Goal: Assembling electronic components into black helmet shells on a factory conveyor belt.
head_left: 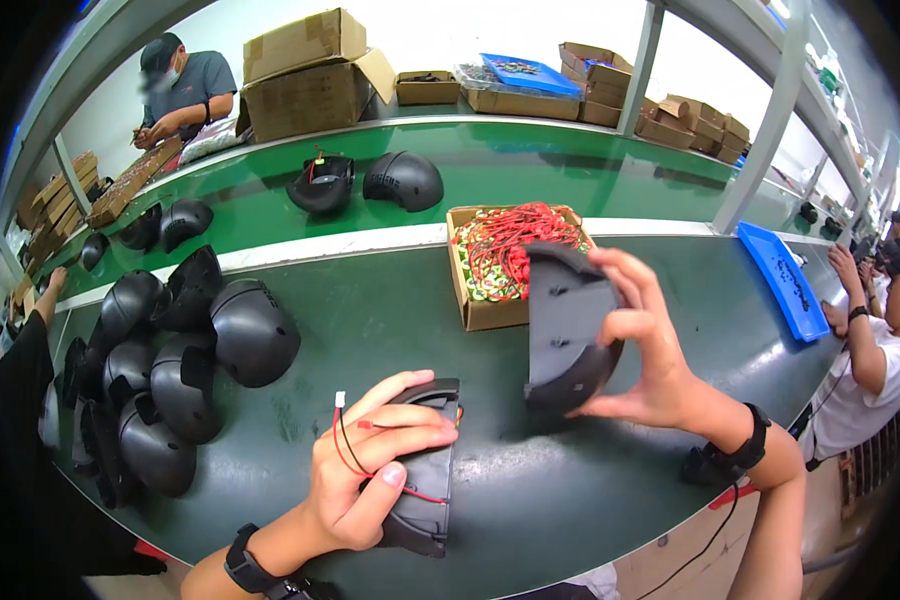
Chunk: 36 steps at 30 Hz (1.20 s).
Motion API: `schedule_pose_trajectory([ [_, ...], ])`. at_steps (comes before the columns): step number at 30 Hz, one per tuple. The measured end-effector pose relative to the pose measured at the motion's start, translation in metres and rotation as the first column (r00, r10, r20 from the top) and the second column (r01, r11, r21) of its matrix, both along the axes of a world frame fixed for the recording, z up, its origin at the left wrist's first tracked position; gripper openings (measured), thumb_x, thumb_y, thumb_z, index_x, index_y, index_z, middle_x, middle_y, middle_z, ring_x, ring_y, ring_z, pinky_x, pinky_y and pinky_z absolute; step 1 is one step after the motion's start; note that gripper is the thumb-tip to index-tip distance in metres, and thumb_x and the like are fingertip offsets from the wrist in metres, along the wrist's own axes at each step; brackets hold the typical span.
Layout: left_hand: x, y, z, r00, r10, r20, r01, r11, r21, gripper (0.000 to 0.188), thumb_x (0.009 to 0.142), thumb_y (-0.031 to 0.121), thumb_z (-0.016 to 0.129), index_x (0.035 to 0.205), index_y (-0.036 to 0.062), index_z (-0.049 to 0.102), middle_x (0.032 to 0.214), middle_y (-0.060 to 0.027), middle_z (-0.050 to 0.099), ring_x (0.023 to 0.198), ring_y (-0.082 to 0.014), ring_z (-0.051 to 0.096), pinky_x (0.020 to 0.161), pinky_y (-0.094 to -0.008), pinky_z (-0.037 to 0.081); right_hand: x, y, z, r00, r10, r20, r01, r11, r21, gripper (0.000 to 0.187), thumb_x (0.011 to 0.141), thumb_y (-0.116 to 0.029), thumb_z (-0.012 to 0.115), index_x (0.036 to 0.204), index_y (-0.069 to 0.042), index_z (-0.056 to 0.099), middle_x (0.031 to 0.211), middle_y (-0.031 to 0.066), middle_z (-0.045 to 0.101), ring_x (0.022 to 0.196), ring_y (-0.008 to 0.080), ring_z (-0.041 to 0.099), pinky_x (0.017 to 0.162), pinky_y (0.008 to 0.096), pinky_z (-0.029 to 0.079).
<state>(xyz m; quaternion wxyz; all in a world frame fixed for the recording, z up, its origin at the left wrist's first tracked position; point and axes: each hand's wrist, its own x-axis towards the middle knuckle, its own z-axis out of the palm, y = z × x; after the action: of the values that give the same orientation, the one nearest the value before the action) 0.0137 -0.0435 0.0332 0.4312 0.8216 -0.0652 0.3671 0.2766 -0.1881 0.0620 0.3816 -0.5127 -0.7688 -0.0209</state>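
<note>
Shell [428,466] sits gripped in the left hand [355,482] at lower centre, another shell [570,335] gripped in the right hand [658,365], right of centre.

No text, label, number or sign legible with certainty. A row of small, letter-like marks stands along the lower left part of the glossy black plastic domed shell [405,182] at the upper centre-left of the frame, on the far green surface [530,165]; characters too small and blurred to resolve. Similar fine marks, possibly lettering or slots, which cannot be told apart here, show near the upper right rim of the large smooth black rounded shell [254,338] at left of centre, on the near dark-green tabletop [370,330].
</note>
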Motion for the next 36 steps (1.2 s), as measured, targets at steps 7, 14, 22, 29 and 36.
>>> schedule_pose_trajectory([
  [7,-0.004,0.001,-0.003,1.0,0.02,-0.014,-0.02,1.0,0.001,0.035,0.077,0.009,0.043,0.1,-0.0083,0.064,0.093,-0.0216,0.065,0.094,-0.0365,0.062,0.102,-0.0562,0.035,-0.008,-0.008,0.014,0.914,-0.38,0.141,0.33,0.9,0.285,0.066,0.049,-0.012,0.089,0.101,-0.016,0.048,0.138,0.026,0.032,0.123,0.045,0.04,0.1,0.05,0.036],
  [14,-0.001,0.0,-0.003,1.0,0.015,0.016,-0.015,1.0,0.01,0.034,0.078,0.009,0.043,0.098,-0.0086,0.065,0.091,-0.0217,0.065,0.092,-0.0353,0.063,0.102,-0.0569,0.036,0.027,-0.035,0.045,0.845,-0.449,-0.29,0.497,0.859,0.12,0.085,0.049,-0.017,0.09,0.114,-0.009,0.035,0.142,0.0216,0.028,0.128,0.0337,0.039,0.105,0.0442,0.033],
  [22,0.001,0.002,-0.003,1.0,0.023,0.02,-0.023,1.0,0.002,0.036,0.078,0.011,0.044,0.099,-0.009,0.064,0.092,-0.0224,0.065,0.094,-0.0375,0.061,0.101,-0.0566,0.036,-0.055,-0.014,-0.034,0.963,0.009,-0.269,-0.037,0.994,-0.1,0.097,0.049,-0.028,0.094,0.121,-0.01,0.031,0.132,0.0238,0.028,0.126,0.0387,0.033,0.103,0.0492,0.033],
  [29,-0.003,0.002,-0.004,1.0,0.009,-0.004,-0.009,1.0,0.024,0.036,0.079,0.013,0.043,0.101,-0.0092,0.063,0.092,-0.0224,0.064,0.093,-0.0374,0.061,0.101,-0.0572,0.035,-0.055,0.001,-0.048,0.737,0.029,-0.675,-0.329,0.888,-0.321,0.112,0.066,-0.032,0.084,0.147,-0.005,0.01,0.144,0.0149,0.025,0.126,0.0269,0.035,0.101,0.0416,0.033],
  [36,-0.003,0.001,-0.004,0.999,0.03,-0.015,-0.03,1.0,0.006,0.037,0.08,0.013,0.043,0.102,-0.0082,0.063,0.093,-0.0225,0.064,0.094,-0.0375,0.061,0.101,-0.0571,0.036,-0.064,0.014,-0.05,0.446,0.031,-0.894,-0.52,0.823,-0.23,0.113,0.06,-0.038,0.088,0.142,-0.002,0.018,0.148,0.0207,0.023,0.139,0.0284,0.025,0.114,0.0404,0.02],
])
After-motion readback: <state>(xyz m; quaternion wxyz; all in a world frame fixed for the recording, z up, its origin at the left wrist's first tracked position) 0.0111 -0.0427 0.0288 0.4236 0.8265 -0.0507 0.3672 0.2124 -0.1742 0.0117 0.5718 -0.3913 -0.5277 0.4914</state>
